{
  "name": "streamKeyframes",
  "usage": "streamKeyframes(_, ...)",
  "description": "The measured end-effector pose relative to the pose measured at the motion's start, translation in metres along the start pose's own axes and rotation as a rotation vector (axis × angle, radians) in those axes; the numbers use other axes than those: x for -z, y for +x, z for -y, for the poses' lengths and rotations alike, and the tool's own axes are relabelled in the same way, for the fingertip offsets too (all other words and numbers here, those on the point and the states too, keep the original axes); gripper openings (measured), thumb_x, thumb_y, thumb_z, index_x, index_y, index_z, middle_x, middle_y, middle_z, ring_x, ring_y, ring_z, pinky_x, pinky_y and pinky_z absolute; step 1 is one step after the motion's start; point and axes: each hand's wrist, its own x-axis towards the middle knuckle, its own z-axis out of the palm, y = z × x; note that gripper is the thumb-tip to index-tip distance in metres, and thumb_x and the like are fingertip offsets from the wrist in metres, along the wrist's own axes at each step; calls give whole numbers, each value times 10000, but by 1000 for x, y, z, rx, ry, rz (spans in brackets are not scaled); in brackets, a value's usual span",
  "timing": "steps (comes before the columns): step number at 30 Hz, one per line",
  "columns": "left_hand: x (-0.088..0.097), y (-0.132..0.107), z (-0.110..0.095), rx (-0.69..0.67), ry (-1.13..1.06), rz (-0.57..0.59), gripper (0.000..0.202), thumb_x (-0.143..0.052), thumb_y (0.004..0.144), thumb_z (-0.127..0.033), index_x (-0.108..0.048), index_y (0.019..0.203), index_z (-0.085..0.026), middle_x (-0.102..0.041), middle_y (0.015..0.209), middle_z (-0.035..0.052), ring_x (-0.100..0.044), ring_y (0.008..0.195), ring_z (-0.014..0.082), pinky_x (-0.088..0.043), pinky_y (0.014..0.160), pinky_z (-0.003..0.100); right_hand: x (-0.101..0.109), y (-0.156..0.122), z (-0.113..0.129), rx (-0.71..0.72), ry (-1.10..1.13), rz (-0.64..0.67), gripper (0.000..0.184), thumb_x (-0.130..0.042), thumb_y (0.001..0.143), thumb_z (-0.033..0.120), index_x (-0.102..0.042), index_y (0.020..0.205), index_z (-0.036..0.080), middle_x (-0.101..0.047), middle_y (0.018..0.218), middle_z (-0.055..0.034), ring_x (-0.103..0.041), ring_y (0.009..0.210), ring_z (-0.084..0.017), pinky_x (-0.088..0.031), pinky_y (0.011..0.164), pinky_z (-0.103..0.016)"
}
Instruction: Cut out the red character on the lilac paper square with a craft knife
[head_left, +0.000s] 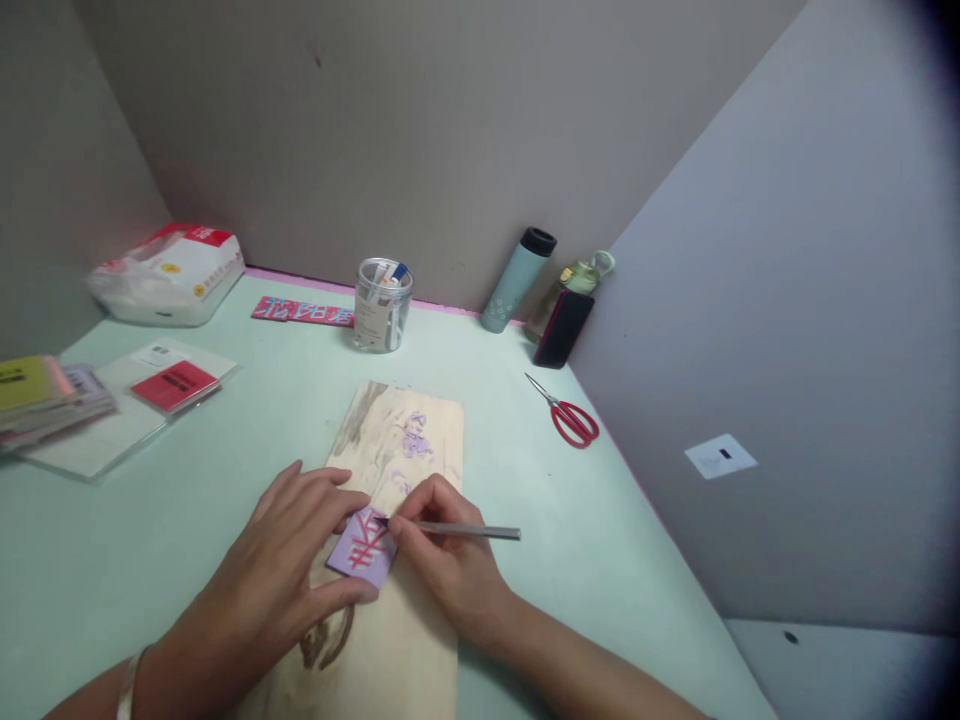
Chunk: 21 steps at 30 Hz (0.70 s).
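Note:
My left hand (289, 555) grips a small purple square block (344, 556) between thumb at its near edge and fingers at its far edge. Red character strokes with pale margins cover the block's top. In my right hand (454, 570) is a craft knife (480, 530) with a slim silver handle, pinched near its dark pointed tip. That tip touches or hovers just over the block's upper right part; I cannot tell which. Under both hands lies a wooden board (427, 640) with purple smudges and dark stains.
Red-handled scissors (574, 422) lie at right. Behind stand a phone (564, 330), a teal bottle (517, 280), a greenish bottle (583, 275) and a clear pen cup (383, 310). Red lettered blocks (300, 310), a tissue pack (180, 275), a red packet (175, 386) and stacked pads (45, 400) sit left.

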Motion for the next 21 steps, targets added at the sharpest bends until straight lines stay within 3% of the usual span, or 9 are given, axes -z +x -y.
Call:
streamKeyframes(9, 0, 0, -1, 14, -18, -6, 515, -754, 867, -508, -544, 1288, -299, -679, 1200, 49, -552, 1334, 339, -256, 1217, 584, 0, -2, -5, 39, -95, 12, 190, -645, 896, 297, -531, 769, 213, -532, 666, 38, -440, 594, -111, -342, 555, -239)
streamKeyframes(14, 1, 0, 0, -1, -15, -14, 501, -744, 887, -522, -545, 1292, -306, -683, 1184, 45, -560, 1318, 337, -251, 1212, 592, 0, -7, -3, 248, -305, 41, 168, -582, 946, 245, -524, 791, 219, -577, 732, 12, -483, 627, -120, -373, 579, -245)
streamKeyframes(21, 2, 0, 2, -24, 14, 5, 551, -762, 866, -585, -556, 1293, -303, -696, 1177, 36, -573, 1309, 331, -286, 1197, 563, -4, -10, -6, 552, -619, -23, 196, -518, 987, 168, -470, 807, 227, -559, 726, 5, -481, 610, -127, -363, 554, -245)
